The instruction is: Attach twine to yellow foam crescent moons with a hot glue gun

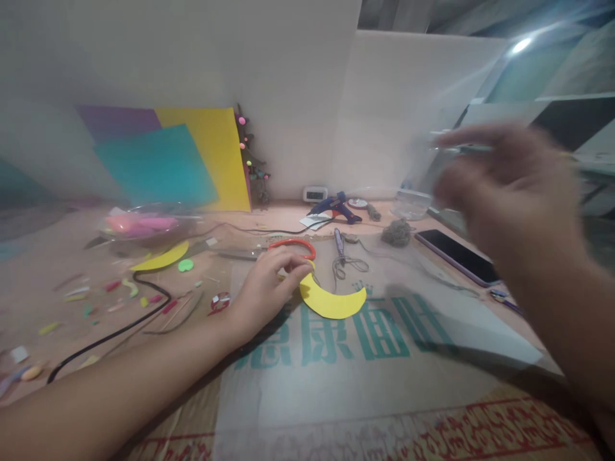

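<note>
My left hand pinches a yellow paper crescent by its left tip, low over the printed sheet. Raised high at the right, my right hand is smeared by motion, and whether its fingers hold anything is unclear. Just behind the left hand lie scissors with orange handles. A purple-handled tool rests beyond the crescent, with loose grey cord around it. Another yellow paper crescent lies at the left.
A blue glue gun, a small clock, a grey yarn ball and a clear cup stand toward the back. At the right is a phone. Scraps and a black cable cover the left; coloured sheets lean behind.
</note>
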`<state>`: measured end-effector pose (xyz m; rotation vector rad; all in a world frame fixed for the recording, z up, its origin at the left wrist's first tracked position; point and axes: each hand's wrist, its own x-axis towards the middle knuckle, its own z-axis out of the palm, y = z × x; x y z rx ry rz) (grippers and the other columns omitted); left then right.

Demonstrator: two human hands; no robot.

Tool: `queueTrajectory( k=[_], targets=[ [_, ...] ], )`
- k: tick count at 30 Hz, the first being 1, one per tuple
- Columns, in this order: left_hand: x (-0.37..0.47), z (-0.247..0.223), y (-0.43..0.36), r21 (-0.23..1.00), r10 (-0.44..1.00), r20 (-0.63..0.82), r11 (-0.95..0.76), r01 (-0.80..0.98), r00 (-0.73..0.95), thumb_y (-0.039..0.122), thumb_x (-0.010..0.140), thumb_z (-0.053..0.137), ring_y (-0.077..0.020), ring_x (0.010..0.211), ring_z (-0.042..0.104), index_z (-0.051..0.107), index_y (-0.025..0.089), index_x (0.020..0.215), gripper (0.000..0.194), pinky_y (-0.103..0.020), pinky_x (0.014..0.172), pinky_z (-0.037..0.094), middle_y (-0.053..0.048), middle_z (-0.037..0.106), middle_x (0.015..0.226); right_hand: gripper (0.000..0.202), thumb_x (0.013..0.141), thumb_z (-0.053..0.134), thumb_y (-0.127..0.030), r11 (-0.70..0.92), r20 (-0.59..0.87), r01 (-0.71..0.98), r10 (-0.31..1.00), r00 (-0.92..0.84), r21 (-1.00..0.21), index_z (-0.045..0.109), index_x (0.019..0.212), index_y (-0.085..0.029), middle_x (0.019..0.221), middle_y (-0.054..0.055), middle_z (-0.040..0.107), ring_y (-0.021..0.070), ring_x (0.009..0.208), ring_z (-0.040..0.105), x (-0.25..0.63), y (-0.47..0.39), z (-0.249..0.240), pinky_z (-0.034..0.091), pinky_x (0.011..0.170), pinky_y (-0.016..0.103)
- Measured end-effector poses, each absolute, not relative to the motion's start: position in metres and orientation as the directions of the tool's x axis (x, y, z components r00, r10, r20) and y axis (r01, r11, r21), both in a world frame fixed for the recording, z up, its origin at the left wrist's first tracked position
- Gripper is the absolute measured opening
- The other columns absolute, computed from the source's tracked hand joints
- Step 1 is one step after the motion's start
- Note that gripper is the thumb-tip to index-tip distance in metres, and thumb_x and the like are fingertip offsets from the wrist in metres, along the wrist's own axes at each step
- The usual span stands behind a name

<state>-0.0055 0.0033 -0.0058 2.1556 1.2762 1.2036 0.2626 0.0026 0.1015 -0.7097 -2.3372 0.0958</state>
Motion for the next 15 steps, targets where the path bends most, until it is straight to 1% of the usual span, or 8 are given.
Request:
queueTrajectory(
  k=[5,8,11,13,15],
  targets=[
    [-0.004,-0.004,-0.002,0.65,0.793,0.536,-0.607,0.457,0.291,0.026,0.085,0.062,-0.0176,0.084,0.06,0.063,0.02,0.075,0.012,-0.03,0.083,0.044,-0.001,0.067,0.083,0.035,0.092,0.058,-0.027,0.928,0.534,0.366,0.346,-0.772,-0.071,0.06,0.126,-0.021,0.105,0.012,0.069,0.0207,0.093,0.063,0.216,0.004,0.056,0.05,0.079,0.036],
    [-0.002,-0.003,-0.003,0.672,0.787,0.535,-0.617,0.41,0.308,0.025,0.081,0.066,-0.0163,0.08,0.058,0.061,0.019,0.072,0.012,-0.028,0.078,0.045,-0.001,0.063,0.079,0.033,0.095,0.052,-0.019,0.952,0.527,0.305,0.244,-0.814,0.031,0.059,0.127,-0.017,0.107,0.013,0.07,0.0194,0.094,0.063,0.206,0.01,0.039,0.051,0.079,0.034],
    [0.0,-0.001,-0.004,0.739,0.819,0.484,-0.571,0.357,0.308,0.025,0.079,0.068,-0.0145,0.074,0.056,0.058,0.018,0.068,0.016,-0.025,0.071,0.044,0.001,0.06,0.073,0.032,0.094,0.052,-0.017,0.965,0.591,0.257,0.177,-0.787,0.054,0.059,0.125,-0.013,0.099,0.012,0.071,0.0177,0.087,0.064,0.205,0.014,0.024,0.051,0.075,0.032],
    [0.002,0.001,-0.005,0.796,0.846,0.421,-0.518,0.315,0.326,0.024,0.078,0.068,-0.0137,0.071,0.055,0.057,0.018,0.064,0.019,-0.024,0.069,0.044,0.002,0.06,0.07,0.031,0.093,0.055,-0.017,0.976,0.65,0.208,0.119,-0.751,0.061,0.059,0.123,-0.015,0.094,0.009,0.072,0.0175,0.084,0.064,0.206,0.016,0.014,0.052,0.073,0.032],
    [0.002,0.002,-0.006,0.844,0.866,0.351,-0.457,0.28,0.357,0.025,0.077,0.068,-0.0138,0.07,0.056,0.057,0.018,0.062,0.02,-0.024,0.068,0.044,0.002,0.061,0.069,0.027,0.093,0.055,-0.019,0.985,0.668,0.168,0.106,-0.736,0.029,0.061,0.119,-0.018,0.091,0.008,0.072,0.0185,0.084,0.064,0.207,0.019,0.007,0.052,0.075,0.035]
  ],
)
